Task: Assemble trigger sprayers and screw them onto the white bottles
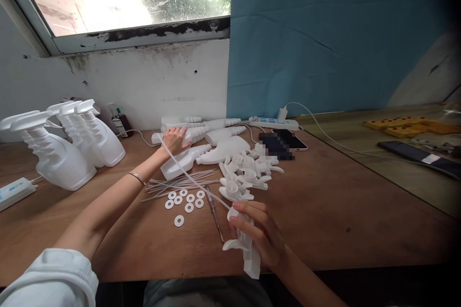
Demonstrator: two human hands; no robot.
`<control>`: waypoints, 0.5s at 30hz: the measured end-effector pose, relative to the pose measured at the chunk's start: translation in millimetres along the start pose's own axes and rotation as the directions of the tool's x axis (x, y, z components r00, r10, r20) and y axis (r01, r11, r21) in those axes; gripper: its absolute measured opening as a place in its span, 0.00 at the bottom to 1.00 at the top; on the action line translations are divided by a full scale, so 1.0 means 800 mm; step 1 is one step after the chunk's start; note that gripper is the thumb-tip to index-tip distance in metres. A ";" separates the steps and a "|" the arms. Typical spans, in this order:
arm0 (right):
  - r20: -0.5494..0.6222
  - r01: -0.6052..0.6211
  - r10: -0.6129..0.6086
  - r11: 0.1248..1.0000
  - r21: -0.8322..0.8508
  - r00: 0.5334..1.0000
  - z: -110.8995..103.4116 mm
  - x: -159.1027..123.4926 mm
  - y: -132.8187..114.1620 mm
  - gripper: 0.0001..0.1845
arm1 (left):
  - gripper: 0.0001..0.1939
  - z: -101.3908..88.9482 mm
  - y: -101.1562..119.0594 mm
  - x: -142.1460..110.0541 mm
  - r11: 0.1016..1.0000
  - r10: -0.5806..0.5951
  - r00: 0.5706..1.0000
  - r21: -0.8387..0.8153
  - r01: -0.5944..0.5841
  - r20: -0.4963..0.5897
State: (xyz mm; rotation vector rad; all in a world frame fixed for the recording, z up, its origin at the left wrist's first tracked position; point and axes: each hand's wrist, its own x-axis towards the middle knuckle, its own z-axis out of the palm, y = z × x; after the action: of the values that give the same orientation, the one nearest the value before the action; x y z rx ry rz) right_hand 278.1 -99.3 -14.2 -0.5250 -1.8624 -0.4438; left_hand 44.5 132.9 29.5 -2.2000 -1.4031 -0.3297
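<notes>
In my right hand, closed around it, is a white trigger spray head held over the front table edge. A long thin dip tube runs from the head up and left, passing in front of my left wrist. My left hand reaches to the back, its fingers wrapped over a white plastic bottle lying on its side. Other white bottles lie around it. Nearer me are loose tubes, several white ring washers, a screwdriver and a pile of spray heads.
Bottles with spray heads fitted stand at the left, beside a power strip. A small dark bottle is by the wall. At the back, another power strip has a cable, near a phone. Yellow items lie far right.
</notes>
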 end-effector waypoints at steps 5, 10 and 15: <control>0.020 -0.001 0.001 1.000 0.009 1.000 0.001 -0.006 0.001 0.12 | 0.27 -0.021 -0.003 -0.008 0.998 -0.006 0.998 -0.057 0.003 -0.063; -0.024 -0.001 0.002 1.000 0.018 1.000 0.000 -0.013 -0.001 0.15 | 0.25 -0.052 0.001 -0.047 0.989 0.033 0.992 -0.137 -0.049 -0.118; -0.019 -0.071 0.075 0.986 0.154 0.997 0.002 -0.010 -0.018 0.20 | 0.19 -0.100 0.038 -0.139 0.906 0.199 0.964 -0.342 -0.249 -0.175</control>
State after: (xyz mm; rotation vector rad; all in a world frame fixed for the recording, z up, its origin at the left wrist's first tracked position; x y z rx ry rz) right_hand 271.6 -111.9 -22.8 -0.4801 -1.8305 -0.2552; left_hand 27.9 -6.1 37.1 -2.5489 -1.0647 -0.6873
